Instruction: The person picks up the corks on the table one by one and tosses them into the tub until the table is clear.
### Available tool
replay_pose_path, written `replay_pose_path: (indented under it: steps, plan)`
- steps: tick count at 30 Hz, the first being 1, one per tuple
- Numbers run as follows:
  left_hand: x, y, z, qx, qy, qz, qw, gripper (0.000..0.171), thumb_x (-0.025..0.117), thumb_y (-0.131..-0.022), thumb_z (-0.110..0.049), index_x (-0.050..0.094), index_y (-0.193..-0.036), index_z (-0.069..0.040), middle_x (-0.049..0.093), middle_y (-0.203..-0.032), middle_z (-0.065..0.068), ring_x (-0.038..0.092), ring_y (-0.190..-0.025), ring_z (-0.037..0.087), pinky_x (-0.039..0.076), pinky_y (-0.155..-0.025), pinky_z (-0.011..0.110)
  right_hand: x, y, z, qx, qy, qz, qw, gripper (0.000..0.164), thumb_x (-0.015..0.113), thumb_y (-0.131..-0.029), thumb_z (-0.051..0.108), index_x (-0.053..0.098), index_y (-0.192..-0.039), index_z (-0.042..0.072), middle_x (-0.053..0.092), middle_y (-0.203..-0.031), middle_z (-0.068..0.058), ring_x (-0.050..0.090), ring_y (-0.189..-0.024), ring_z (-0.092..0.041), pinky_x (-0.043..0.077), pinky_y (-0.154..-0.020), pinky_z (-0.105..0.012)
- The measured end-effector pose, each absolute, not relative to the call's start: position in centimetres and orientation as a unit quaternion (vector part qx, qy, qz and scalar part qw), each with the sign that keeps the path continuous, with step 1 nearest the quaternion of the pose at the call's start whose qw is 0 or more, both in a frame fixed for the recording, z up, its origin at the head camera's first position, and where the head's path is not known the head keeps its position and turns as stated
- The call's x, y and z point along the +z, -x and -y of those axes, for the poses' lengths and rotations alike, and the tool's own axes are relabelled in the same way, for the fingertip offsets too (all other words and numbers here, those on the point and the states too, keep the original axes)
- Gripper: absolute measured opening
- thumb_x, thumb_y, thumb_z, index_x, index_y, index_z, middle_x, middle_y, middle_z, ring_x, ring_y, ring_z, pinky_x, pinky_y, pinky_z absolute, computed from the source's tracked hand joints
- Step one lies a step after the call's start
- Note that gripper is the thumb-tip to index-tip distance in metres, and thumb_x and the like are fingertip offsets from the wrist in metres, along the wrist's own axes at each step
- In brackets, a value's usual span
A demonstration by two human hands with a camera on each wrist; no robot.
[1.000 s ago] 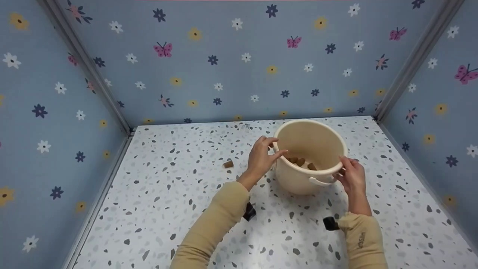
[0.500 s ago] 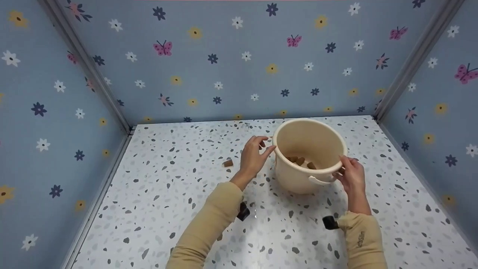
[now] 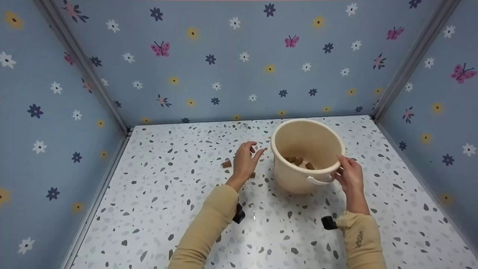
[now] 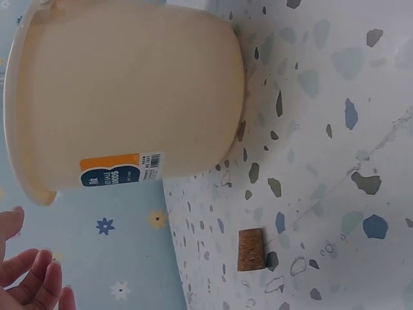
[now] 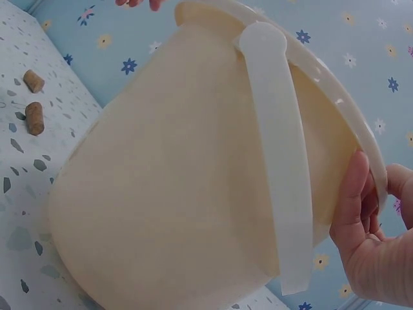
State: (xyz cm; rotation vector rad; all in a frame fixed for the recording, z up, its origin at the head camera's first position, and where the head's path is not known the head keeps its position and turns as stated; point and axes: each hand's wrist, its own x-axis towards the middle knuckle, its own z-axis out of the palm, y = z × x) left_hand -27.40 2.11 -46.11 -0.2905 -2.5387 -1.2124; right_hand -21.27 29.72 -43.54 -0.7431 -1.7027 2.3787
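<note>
A cream plastic bucket (image 3: pixel 295 183) stands on the speckled table, its mouth facing up. Several brown corks (image 3: pixel 298 161) lie on its floor inside. My right hand (image 3: pixel 351 175) grips the rim on the right side, thumb and fingers on either side of the lip, as the right wrist view also shows. My left hand (image 3: pixel 244 160) hovers left of the bucket, apart from it, fingers loosely bent and holding nothing. One cork (image 3: pixel 226 164) lies left of that hand; another cork (image 3: pixel 253 175) shows partly behind the wrist. In the left wrist view a cork (image 4: pixel 251 249) rests near the bucket.
Blue flowered panels (image 3: pixel 224 67) enclose the table (image 3: pixel 157 209) at the back and both sides. The bucket's white handle (image 5: pixel 277 155) hangs down on the side facing me. A label (image 4: pixel 119 169) is stuck on the bucket's wall.
My left hand has let go of the bucket's rim and moved left, away from it. The second loose cork has come into view by my left wrist. My right hand still grips the rim.
</note>
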Motion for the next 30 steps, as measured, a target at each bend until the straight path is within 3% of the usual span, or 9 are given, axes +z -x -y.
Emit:
replay_pose_path:
  steps: [5,9,12,20,30]
  plan:
    - [-47.4,27.7,-1.8,-0.416,0.078,0.898,0.120,0.037,0.060,-0.084,-0.030,0.057,-0.111,-0.004,0.055,-0.087,0.010,0.048,-0.074,0.017,0.040,-0.064,0.029,-45.4,22.4,-30.6,0.774,0.248,0.578,0.071,0.020,0.055,-0.088,0.021,0.046,-0.097,0.006,0.052,-0.076,-0.003,0.055,-0.062,-0.011,0.047,-0.053,-0.024]
    - [-48.5,28.0,-1.5,-0.420,0.066,0.900,0.096,0.037,0.061,-0.084,-0.028,0.057,-0.111,-0.003,0.054,-0.088,0.010,0.049,-0.076,0.020,0.040,-0.066,0.030,-51.9,26.1,-34.6,0.784,0.222,0.576,0.075,0.029,0.063,-0.082,0.030,0.053,-0.098,0.008,0.055,-0.080,-0.004,0.059,-0.067,-0.014,0.049,-0.054,-0.029]
    - [-49.4,28.1,-1.1,-0.425,0.066,0.899,0.086,0.037,0.061,-0.084,-0.027,0.057,-0.111,-0.002,0.053,-0.088,0.012,0.049,-0.078,0.022,0.040,-0.067,0.032,-54.7,27.7,-36.4,0.792,0.208,0.568,0.079,0.033,0.066,-0.079,0.033,0.055,-0.099,0.009,0.057,-0.079,-0.004,0.060,-0.068,-0.016,0.049,-0.054,-0.032]
    - [-51.8,28.1,0.3,-0.437,0.068,0.894,0.068,0.035,0.062,-0.084,-0.022,0.057,-0.111,0.000,0.053,-0.093,0.019,0.048,-0.076,0.023,0.040,-0.065,0.033,-44.7,22.0,-30.1,0.774,0.248,0.578,0.070,0.023,0.054,-0.088,0.021,0.045,-0.101,0.003,0.052,-0.075,-0.003,0.055,-0.061,-0.010,0.047,-0.052,-0.024]
    - [-54.3,27.8,0.9,-0.447,0.052,0.892,0.037,0.037,0.064,-0.081,-0.014,0.054,-0.112,0.004,0.050,-0.092,0.018,0.046,-0.079,0.023,0.040,-0.068,0.035,-45.4,22.0,-30.6,0.785,0.224,0.573,0.078,0.025,0.056,-0.088,0.022,0.046,-0.098,0.002,0.051,-0.068,-0.001,0.054,-0.058,-0.009,0.045,-0.049,-0.022]
